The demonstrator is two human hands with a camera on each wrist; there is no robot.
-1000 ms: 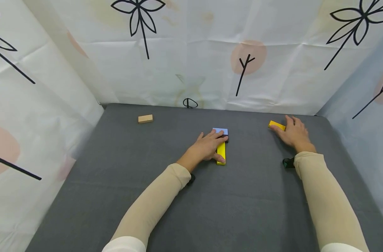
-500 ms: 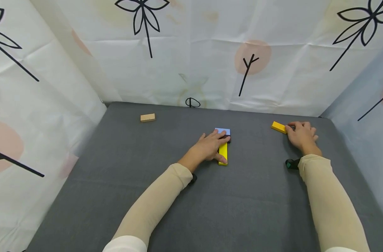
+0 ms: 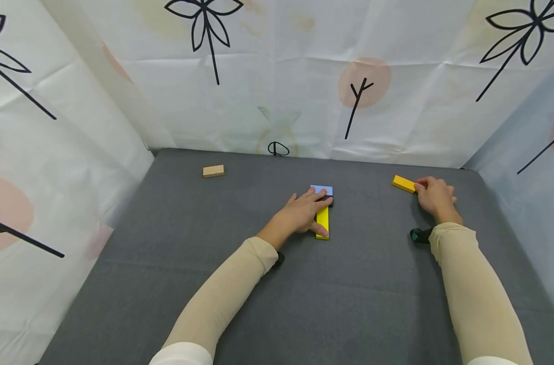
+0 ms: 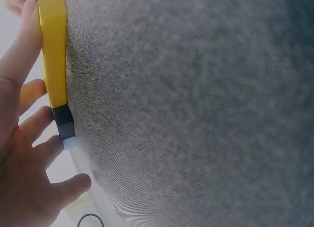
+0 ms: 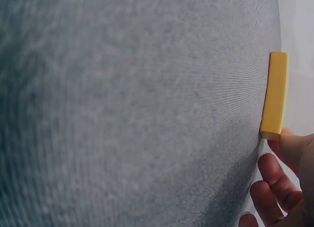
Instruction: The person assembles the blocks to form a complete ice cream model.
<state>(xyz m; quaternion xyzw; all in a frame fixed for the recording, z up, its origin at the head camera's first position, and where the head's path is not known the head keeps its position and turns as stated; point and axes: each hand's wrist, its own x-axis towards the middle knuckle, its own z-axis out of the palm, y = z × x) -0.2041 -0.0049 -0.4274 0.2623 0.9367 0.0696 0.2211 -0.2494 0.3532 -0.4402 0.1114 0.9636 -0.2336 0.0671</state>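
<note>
My left hand (image 3: pixel 299 212) lies with spread fingers over a row of blocks near the table's middle. Under it are a long yellow block (image 3: pixel 322 221), a black block (image 4: pixel 63 118) and a light blue block (image 3: pixel 321 189), joined end to end in the left wrist view. Its thumb and fingers touch the row's side and top. Farther right, my right hand (image 3: pixel 436 196) pinches the near end of a separate orange-yellow block (image 3: pixel 403 184) between thumb and index finger. That block lies flat on the table, its far end pointing left in the head view.
A pale wooden block (image 3: pixel 213 171) lies at the back left of the dark grey table (image 3: pixel 258 314). White printed cloth (image 3: pixel 304 101) hangs behind the table and at both sides.
My right hand has slid back from over the orange-yellow block to its right end, and its fingers have curled in. The left hand and its blocks have stayed put.
</note>
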